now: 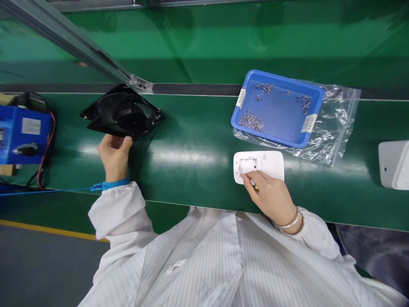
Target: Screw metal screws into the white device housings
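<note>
At the left of the table, a glossy black fan-like object [131, 119] with a round dark middle stands near the metal post; I cannot tell its kind for certain. My left hand [114, 155] is at its lower edge, thumb and fingers closed on it with some fingertips hidden. A white plastic device housing [272, 164] lies flat on the table with its rectangular recess facing up. My right hand [271, 194] rests over its lower edge, fingers pinched together by the recess. A small brass-coloured bit [256, 186] shows between the fingers, too small to name.
Behind the housing, a blue tray [281, 138] of small screws sits on a clear zip bag [343, 119]. Another white housing [393, 164] is at the right edge. A blue box [30, 136] with cables stands far left. A metal post [96, 55] slants above the black object.
</note>
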The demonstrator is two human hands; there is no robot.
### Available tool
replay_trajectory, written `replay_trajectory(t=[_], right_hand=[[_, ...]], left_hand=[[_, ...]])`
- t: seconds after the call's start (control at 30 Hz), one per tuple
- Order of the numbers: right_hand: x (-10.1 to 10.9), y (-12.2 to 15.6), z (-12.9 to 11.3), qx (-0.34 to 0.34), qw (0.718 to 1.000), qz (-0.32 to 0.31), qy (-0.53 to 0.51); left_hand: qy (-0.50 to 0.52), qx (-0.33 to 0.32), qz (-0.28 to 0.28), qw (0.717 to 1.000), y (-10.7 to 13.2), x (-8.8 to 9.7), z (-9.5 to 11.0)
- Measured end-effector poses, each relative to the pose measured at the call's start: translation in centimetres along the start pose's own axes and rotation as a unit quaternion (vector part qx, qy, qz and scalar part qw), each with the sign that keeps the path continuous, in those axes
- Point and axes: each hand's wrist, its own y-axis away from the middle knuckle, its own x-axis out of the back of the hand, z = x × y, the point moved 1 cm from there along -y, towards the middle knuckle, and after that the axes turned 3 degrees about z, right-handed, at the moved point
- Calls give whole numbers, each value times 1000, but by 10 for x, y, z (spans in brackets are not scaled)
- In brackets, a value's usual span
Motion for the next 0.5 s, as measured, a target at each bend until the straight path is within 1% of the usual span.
replay_trajectory(t=[0.03, 0.1, 0.17, 0.2, 0.27, 0.33, 0.4, 0.43, 0.5], right_hand=[[0, 0, 0, -2, 1000, -3, -4], [-1, 1, 1, -2, 1000, -4, -10], [-1, 2, 1, 3, 1000, 2, -9], [-2, 2, 1, 6, 1000, 8, -6], [-2, 2, 1, 15, 1000, 20, 2], [-3, 2, 1, 23, 999, 30, 7], [-3, 3, 2, 29, 999, 41, 7], [-4, 3, 2, 31, 998, 45, 6], [-5, 4, 3, 32, 998, 51, 5]], left_hand=[[6, -13, 8, 1000, -2, 0, 2], [23, -48, 44, 998, -7, 4, 10], [46, -111, 77, 990, -14, 11, 24], [47, -143, 80, 985, -18, 14, 33], [16, -189, 50, 981, -25, 21, 53], [-44, -198, 13, 979, -31, 24, 72], [-78, -185, -7, 980, -36, 26, 85], [-77, -174, -13, 982, -37, 26, 89], [-56, -147, -28, 987, -39, 25, 89]])
